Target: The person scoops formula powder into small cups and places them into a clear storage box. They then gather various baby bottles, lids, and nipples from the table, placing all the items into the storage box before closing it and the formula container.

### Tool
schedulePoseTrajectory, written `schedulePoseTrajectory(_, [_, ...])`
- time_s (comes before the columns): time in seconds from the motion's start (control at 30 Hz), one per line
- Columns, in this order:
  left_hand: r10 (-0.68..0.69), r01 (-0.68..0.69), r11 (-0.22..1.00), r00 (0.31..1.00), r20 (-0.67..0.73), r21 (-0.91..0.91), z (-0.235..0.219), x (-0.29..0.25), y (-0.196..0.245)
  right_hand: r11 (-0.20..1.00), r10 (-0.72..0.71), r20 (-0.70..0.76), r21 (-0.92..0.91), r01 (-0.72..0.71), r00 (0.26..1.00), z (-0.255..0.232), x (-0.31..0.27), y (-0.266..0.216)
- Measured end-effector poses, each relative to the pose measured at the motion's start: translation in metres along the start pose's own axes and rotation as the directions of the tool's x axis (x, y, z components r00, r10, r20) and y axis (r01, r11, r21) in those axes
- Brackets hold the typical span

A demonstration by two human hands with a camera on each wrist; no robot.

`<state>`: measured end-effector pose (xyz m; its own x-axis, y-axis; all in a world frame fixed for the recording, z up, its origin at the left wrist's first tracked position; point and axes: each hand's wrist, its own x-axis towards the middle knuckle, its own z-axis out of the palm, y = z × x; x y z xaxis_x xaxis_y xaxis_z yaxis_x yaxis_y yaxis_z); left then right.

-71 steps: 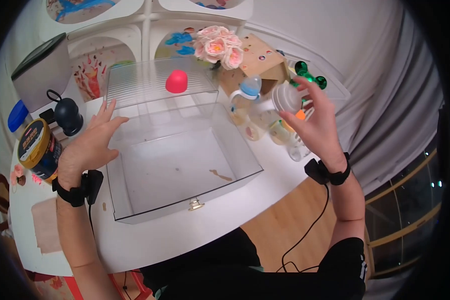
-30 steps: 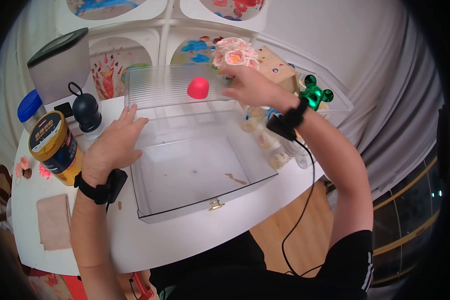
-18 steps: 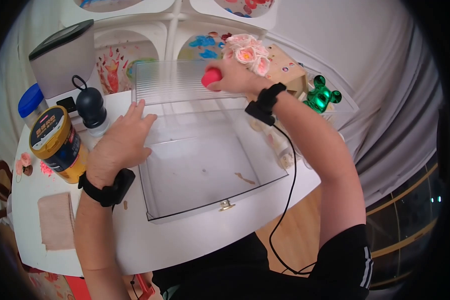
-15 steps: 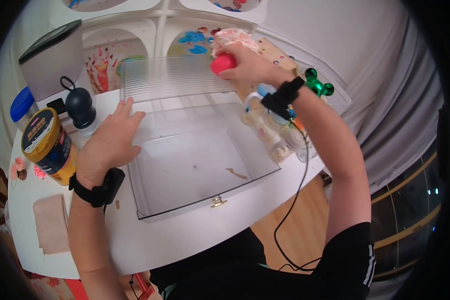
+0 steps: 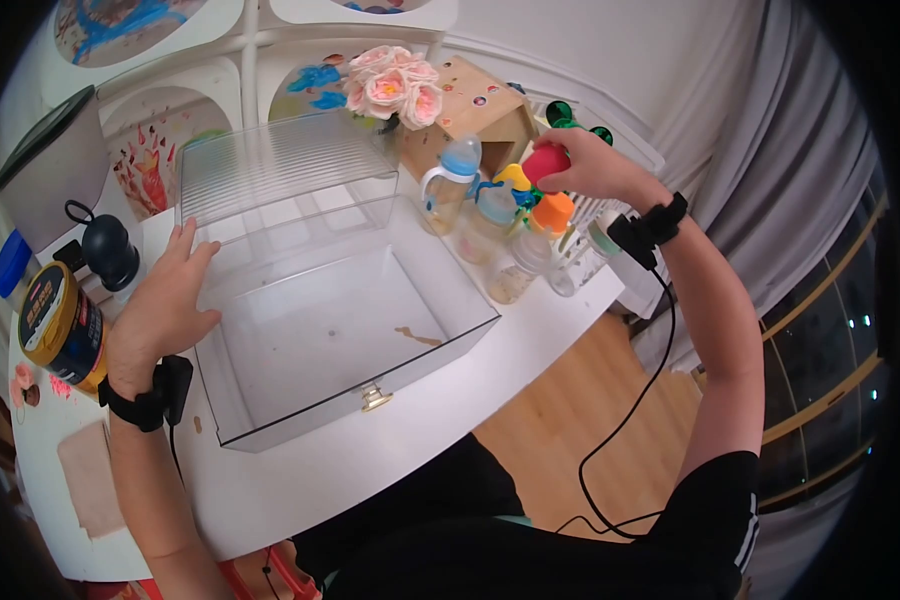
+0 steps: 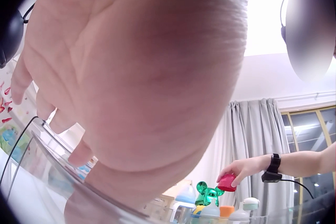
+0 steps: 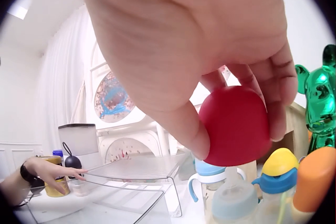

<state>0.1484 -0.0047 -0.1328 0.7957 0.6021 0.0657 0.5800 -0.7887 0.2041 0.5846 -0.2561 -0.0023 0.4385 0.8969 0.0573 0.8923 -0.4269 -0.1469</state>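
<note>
My right hand (image 5: 592,165) holds a red dome-shaped cap (image 7: 236,127) between thumb and fingers, above a group of baby bottles at the right of the table. Under it in the right wrist view are a bottle with a yellow cap (image 7: 281,162), one with an orange cap (image 7: 317,174) and one with a clear pale-blue top (image 7: 234,200). My left hand (image 5: 165,305) rests at the left edge of a clear plastic box (image 5: 315,425), fingers spread. The box's ribbed lid (image 5: 280,165) stands open at the back. Brown marks (image 5: 417,335) show within the box.
A bottle with white handles (image 5: 450,185) stands right of the box, before a wooden house (image 5: 470,100) and pink flowers (image 5: 390,88). A green shiny bear figure (image 7: 321,98) stands behind. A yellow tub (image 5: 62,325) and dark bottle (image 5: 110,245) stand left. A cable (image 5: 620,430) trails from the right wrist.
My right hand has taken the red cap off the box's lid and carried it right, over the bottles. Earlier it released a clear bottle there. My left hand has stayed at the box.
</note>
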Motion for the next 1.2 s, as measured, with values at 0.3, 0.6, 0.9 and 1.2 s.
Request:
schedulePoseTrajectory(0.3, [-0.01,0.01,1.0,1.0,0.012,-0.005,0.002,0.002,-0.003,0.998,-0.015,0.194,-0.053,0.025,0.981,0.046,-0.042,0.007])
schedulePoseTrajectory(0.6, [-0.03,0.03,0.999,1.0,0.01,0.014,0.001,0.0,0.002,0.997,-0.02,0.172,-0.068,0.033,0.985,0.069,-0.042,0.017])
schedulePoseTrajectory(0.9, [-0.041,0.041,0.999,0.999,-0.003,0.029,0.002,0.0,0.002,0.99,-0.087,0.145,-0.102,0.102,0.986,0.075,-0.048,0.012])
schedulePoseTrajectory(1.2, [-0.052,0.051,0.998,0.999,0.014,0.03,0.001,0.001,0.002,0.987,-0.055,0.196,-0.137,0.083,0.979,0.071,-0.045,0.007])
